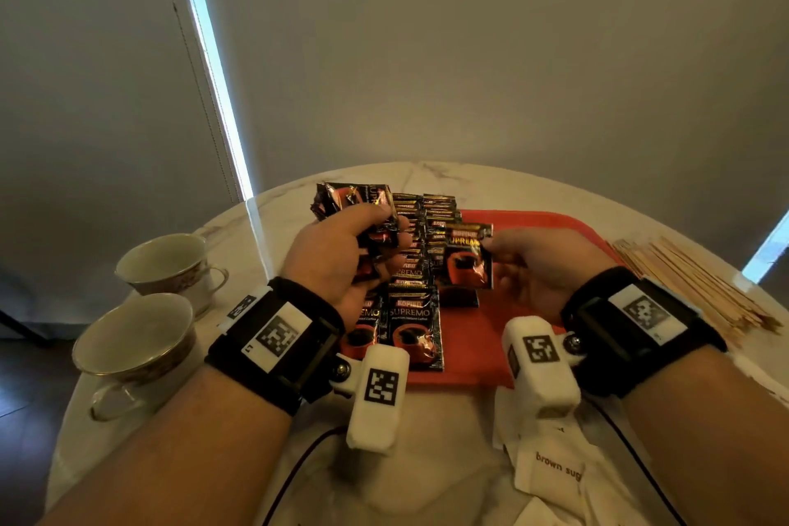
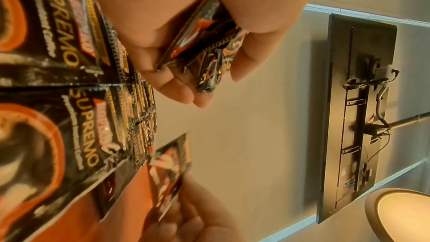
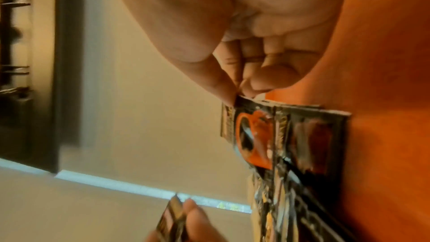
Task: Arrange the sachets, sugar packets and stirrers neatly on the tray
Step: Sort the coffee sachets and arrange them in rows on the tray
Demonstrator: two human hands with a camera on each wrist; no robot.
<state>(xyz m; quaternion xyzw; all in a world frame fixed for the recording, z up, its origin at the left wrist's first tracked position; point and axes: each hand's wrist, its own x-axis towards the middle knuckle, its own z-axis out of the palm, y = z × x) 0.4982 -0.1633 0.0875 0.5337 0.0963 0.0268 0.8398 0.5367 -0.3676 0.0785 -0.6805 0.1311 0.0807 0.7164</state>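
On the round marble table the red tray is carrying two overlapping rows of coffee sachets, probably fanned so each label is showing. The left hand is clutching a spare bundle of sachets as stock, while the right hand is pinching one sachet by its corner, seemingly feeding the right row. Wooden stirrers are waiting at far right; brown sugar packets at the near edge are lying partly hidden under the wrist cameras
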